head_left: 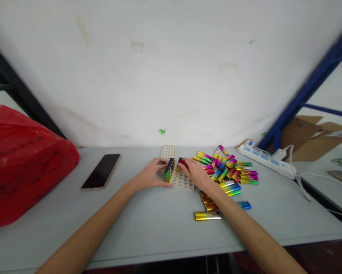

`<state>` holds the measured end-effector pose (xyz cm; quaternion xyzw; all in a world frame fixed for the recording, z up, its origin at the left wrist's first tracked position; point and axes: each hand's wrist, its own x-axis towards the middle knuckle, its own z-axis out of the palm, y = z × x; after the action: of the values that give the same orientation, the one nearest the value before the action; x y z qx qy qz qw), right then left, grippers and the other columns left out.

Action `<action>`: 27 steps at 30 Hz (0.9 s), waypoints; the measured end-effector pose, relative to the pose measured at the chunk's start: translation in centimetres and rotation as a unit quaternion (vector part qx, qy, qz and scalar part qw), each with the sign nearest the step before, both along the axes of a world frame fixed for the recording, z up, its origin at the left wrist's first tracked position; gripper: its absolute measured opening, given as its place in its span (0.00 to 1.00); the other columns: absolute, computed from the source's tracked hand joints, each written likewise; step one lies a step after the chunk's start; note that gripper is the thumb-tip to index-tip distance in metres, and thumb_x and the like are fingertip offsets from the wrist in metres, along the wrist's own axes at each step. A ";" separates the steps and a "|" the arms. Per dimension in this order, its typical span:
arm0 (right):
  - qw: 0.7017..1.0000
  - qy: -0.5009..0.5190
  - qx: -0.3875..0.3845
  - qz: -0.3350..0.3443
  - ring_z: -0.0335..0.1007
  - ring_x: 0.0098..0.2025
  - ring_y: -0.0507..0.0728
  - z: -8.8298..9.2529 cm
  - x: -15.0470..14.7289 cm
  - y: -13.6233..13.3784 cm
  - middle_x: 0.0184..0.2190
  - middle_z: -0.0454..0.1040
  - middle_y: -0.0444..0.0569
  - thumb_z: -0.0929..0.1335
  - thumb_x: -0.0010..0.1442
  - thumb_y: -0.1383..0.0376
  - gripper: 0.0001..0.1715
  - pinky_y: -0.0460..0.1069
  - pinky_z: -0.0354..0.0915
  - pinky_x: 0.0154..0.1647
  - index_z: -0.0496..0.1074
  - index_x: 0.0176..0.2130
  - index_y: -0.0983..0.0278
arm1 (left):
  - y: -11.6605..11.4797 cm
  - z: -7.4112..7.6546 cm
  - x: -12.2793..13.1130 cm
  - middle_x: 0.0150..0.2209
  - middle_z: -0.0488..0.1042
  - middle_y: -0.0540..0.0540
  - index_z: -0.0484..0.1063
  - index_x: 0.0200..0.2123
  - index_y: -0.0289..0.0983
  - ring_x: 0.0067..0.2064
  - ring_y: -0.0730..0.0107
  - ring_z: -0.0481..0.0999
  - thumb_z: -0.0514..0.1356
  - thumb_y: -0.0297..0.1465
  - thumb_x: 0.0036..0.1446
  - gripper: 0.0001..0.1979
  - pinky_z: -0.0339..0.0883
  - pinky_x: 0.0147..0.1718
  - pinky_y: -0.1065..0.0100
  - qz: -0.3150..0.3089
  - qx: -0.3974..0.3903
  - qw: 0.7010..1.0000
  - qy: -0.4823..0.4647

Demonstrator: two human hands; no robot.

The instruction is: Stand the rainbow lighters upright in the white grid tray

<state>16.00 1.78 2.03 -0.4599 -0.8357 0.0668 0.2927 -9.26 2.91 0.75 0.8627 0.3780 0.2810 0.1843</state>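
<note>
Lighters [169, 170] line the holed tray's [183, 181] left side, left hand [153, 175] spread around them; right hand [196, 172] seemingly pinches a red lighter [179, 164] over the tray

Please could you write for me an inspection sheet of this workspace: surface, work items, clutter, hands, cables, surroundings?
Surface: grey table; spills, nothing seen.
Work items: apparent lighters in a standing row by a pale tray with holes; shiny loose pieces heaped at right, mostly lying flat.
Clutter: phone and red bag at left.
Hands: left hand spread around the row; right hand pinching a dark-topped piece.
Cables: white cable near the power strip, at right.
Surroundings: marked white wall; blue frame and cardboard box at right.
</note>
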 end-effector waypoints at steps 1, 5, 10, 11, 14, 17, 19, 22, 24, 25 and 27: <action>1.000 -0.001 0.001 0.000 0.73 0.36 0.58 -0.1 0.0 0.1 0.34 0.78 0.52 0.61 0.77 0.55 0.19 0.50 0.62 0.37 0.68 0.37 0.61 | 0.0 0.0 0.0 0.56 0.74 0.37 0.81 0.50 0.39 0.59 0.45 0.74 0.78 0.51 0.40 0.36 0.68 0.64 0.47 -0.001 0.000 1.000 -0.002; 1.000 0.009 -0.004 0.007 0.73 0.36 0.58 -0.2 0.0 0.1 0.34 0.78 0.51 0.63 0.76 0.58 0.15 0.49 0.62 0.38 0.68 0.37 0.61 | 0.0 0.0 0.0 0.57 0.73 0.37 0.80 0.51 0.40 0.60 0.44 0.73 0.78 0.51 0.41 0.36 0.67 0.64 0.46 -0.001 0.008 1.000 -0.002; 1.000 0.011 -0.002 0.014 0.73 0.36 0.57 -0.5 0.1 0.2 0.35 0.78 0.51 0.64 0.76 0.59 0.14 0.49 0.62 0.39 0.68 0.38 0.62 | 0.0 -0.1 0.0 0.57 0.73 0.37 0.80 0.51 0.39 0.60 0.44 0.73 0.78 0.51 0.40 0.37 0.68 0.64 0.47 0.002 0.007 1.000 0.004; 1.000 0.008 -0.002 0.016 0.73 0.37 0.57 -0.6 0.1 0.3 0.35 0.78 0.51 0.64 0.76 0.59 0.14 0.49 0.62 0.39 0.69 0.38 0.62 | 0.0 -0.1 0.0 0.57 0.73 0.37 0.80 0.51 0.39 0.60 0.44 0.73 0.78 0.51 0.40 0.37 0.67 0.65 0.46 0.003 0.007 1.000 0.004; 1.000 -0.009 -0.009 0.023 0.73 0.37 0.57 -0.6 0.0 0.3 0.36 0.77 0.51 0.64 0.76 0.59 0.14 0.49 0.62 0.39 0.70 0.39 0.63 | 0.1 -0.2 0.0 0.57 0.73 0.38 0.80 0.51 0.39 0.60 0.44 0.73 0.78 0.51 0.41 0.36 0.67 0.64 0.46 0.003 0.009 1.000 0.002; 0.999 -0.042 -0.012 0.017 0.74 0.39 0.57 -0.2 0.1 0.2 0.37 0.78 0.52 0.65 0.76 0.58 0.15 0.49 0.63 0.41 0.73 0.41 0.64 | 0.1 -0.2 0.1 0.57 0.73 0.38 0.80 0.51 0.39 0.60 0.45 0.74 0.78 0.50 0.41 0.36 0.68 0.64 0.46 0.003 0.008 1.000 0.002; 0.998 -0.056 -0.004 0.016 0.75 0.41 0.58 0.4 0.5 0.0 0.39 0.78 0.53 0.65 0.75 0.56 0.16 0.50 0.64 0.45 0.75 0.46 0.65 | 0.0 -0.1 0.1 0.57 0.73 0.38 0.79 0.51 0.39 0.60 0.45 0.74 0.78 0.50 0.41 0.36 0.68 0.64 0.46 0.001 0.011 1.000 0.007; 0.998 -0.055 0.021 -0.001 0.76 0.44 0.60 1.6 1.9 -0.2 0.42 0.79 0.55 0.63 0.76 0.54 0.18 0.52 0.65 0.48 0.75 0.51 0.64 | -0.2 0.1 0.2 0.58 0.72 0.37 0.77 0.53 0.39 0.61 0.45 0.73 0.77 0.50 0.44 0.36 0.68 0.65 0.46 -0.002 0.018 1.000 0.011; 0.998 -0.052 0.032 -0.035 0.76 0.43 0.60 2.6 3.2 -0.1 0.41 0.80 0.55 0.62 0.77 0.55 0.19 0.52 0.64 0.47 0.75 0.48 0.64 | -0.3 0.2 0.2 0.59 0.71 0.34 0.75 0.56 0.37 0.62 0.42 0.72 0.76 0.49 0.44 0.39 0.67 0.65 0.45 0.002 0.017 1.000 0.017; 0.997 -0.049 0.030 -0.051 0.76 0.41 0.60 3.1 3.8 -0.1 0.40 0.80 0.55 0.61 0.77 0.56 0.18 0.51 0.64 0.46 0.76 0.46 0.63 | -0.3 0.3 0.2 0.60 0.70 0.32 0.73 0.57 0.36 0.62 0.41 0.72 0.76 0.49 0.45 0.40 0.66 0.66 0.44 0.007 0.013 1.000 0.022; 0.996 -0.053 0.014 -0.066 0.76 0.39 0.60 3.9 4.9 -0.1 0.37 0.80 0.53 0.61 0.77 0.57 0.18 0.51 0.62 0.42 0.75 0.44 0.63 | -0.4 0.3 0.2 0.61 0.70 0.29 0.71 0.59 0.33 0.63 0.38 0.71 0.75 0.49 0.44 0.43 0.64 0.67 0.42 0.018 0.005 0.999 0.033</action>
<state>20.85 1.65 5.95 -0.5125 -0.8190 0.0113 0.2578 -9.06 2.53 1.05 0.8655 0.3978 0.2576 0.1623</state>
